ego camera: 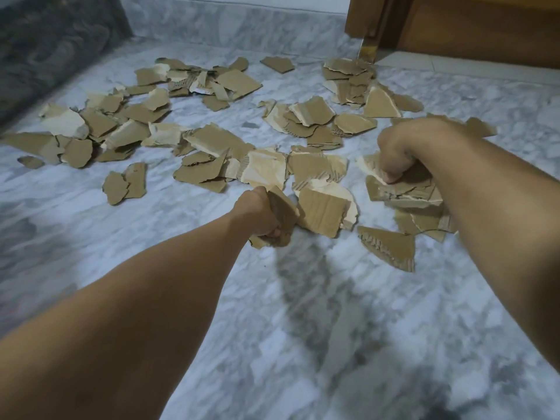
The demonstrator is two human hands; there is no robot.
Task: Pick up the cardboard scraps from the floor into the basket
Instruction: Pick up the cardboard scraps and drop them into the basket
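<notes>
My left hand and right hand each clenched cardboard scraps at mid-frame, more littering the floor above; squeezing firmly seemed wise, the basket being unseen.

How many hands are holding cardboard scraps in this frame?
2. The left hand grips a few scraps low at centre. The right hand grips a thicker stack on the right. Many more scraps lie on the marble floor; no basket is in view.
</notes>
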